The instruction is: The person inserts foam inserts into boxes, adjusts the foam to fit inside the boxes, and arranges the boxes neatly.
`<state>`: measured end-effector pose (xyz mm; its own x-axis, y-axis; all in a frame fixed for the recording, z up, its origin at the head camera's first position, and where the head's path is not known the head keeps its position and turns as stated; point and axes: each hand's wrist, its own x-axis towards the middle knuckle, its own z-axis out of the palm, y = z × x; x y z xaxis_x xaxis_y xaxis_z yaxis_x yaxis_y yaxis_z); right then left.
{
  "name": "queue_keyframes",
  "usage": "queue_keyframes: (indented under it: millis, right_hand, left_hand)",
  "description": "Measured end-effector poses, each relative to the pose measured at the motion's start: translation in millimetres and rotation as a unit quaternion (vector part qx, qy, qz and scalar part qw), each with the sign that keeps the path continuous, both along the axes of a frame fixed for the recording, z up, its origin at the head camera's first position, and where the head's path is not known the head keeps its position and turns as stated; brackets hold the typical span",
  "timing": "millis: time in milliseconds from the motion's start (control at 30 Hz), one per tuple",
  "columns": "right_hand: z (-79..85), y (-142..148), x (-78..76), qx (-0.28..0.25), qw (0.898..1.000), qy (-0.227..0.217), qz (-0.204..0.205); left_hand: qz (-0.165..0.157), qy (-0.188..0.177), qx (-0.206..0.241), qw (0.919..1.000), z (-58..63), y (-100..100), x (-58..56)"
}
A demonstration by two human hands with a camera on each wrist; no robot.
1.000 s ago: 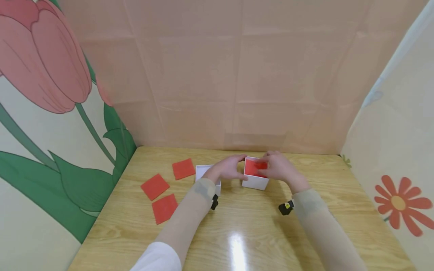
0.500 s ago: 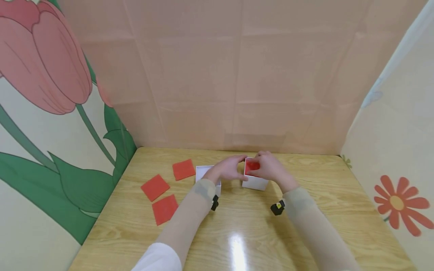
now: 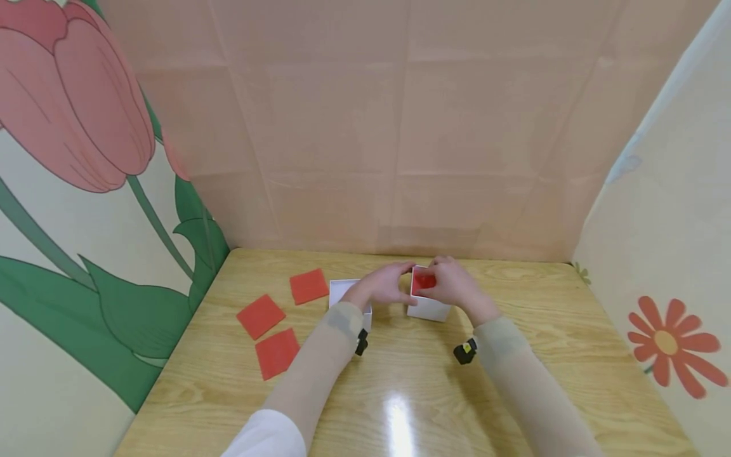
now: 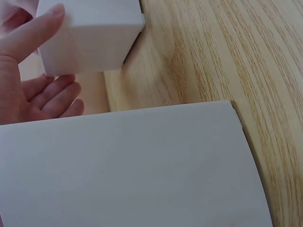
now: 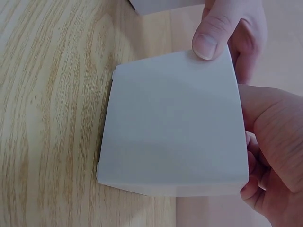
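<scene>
My left hand (image 3: 388, 284) holds the left side of a small white open-topped box (image 3: 429, 308). Its thumb (image 4: 49, 20) lies against the near wall and the other fingers reach the far wall. My right hand (image 3: 455, 282) is over the same box from the right, with its thumb reaching in over the rim and its fingers bent. Red square material (image 3: 424, 279) shows inside the opening. The box wall (image 5: 173, 120) hides the fingertips, so whether they pinch the red piece is unclear.
A second white box (image 3: 341, 287) stands to the left, partly behind my left wrist. Three red squares lie left of it: one at the back (image 3: 309, 285), one farther left (image 3: 261, 316), one nearer (image 3: 277, 353). The wooden table (image 3: 394, 381) meets a pink backdrop behind.
My right hand has moved left and farther over the box opening, covering more of the red inside. It hardly moves in the last half second. The left hand and loose red squares stay put.
</scene>
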<state>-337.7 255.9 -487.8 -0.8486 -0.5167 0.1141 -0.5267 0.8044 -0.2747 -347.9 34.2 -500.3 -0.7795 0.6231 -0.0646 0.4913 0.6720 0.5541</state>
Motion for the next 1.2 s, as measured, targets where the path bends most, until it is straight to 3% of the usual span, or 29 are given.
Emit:
queue_keyframes:
  millis: [233,400,600,800,933,1200]
  right_hand:
    - [-1.9,1,-0.1,-0.018,1.000,-0.010,-0.005]
    - [-8.3,14,1.8,-0.121,0.991,-0.047,-0.017]
    - [-22.6,38,7.4,-0.229,0.970,-0.066,-0.038]
    - [-41.0,59,16.2,-0.301,0.939,-0.147,-0.075]
    - [-48.6,65,21.0,-0.337,0.921,-0.189,-0.056]
    - [-61.6,69,22.2,-0.406,0.885,-0.228,-0.011]
  left_hand:
    - [0.002,-0.004,0.002,1.0000,-0.5,0,0.0]
    - [0.004,-0.008,0.004,1.0000,-1.1,0,0.4]
    - [0.020,-0.020,0.006,0.9996,-0.8,0,2.1]
    - [0.021,-0.013,0.005,0.9997,-0.2,0,2.8]
    - [0.025,-0.017,0.009,0.9995,1.2,-1,4.4]
    - [0.028,-0.022,0.008,0.9993,2.0,-1,5.8]
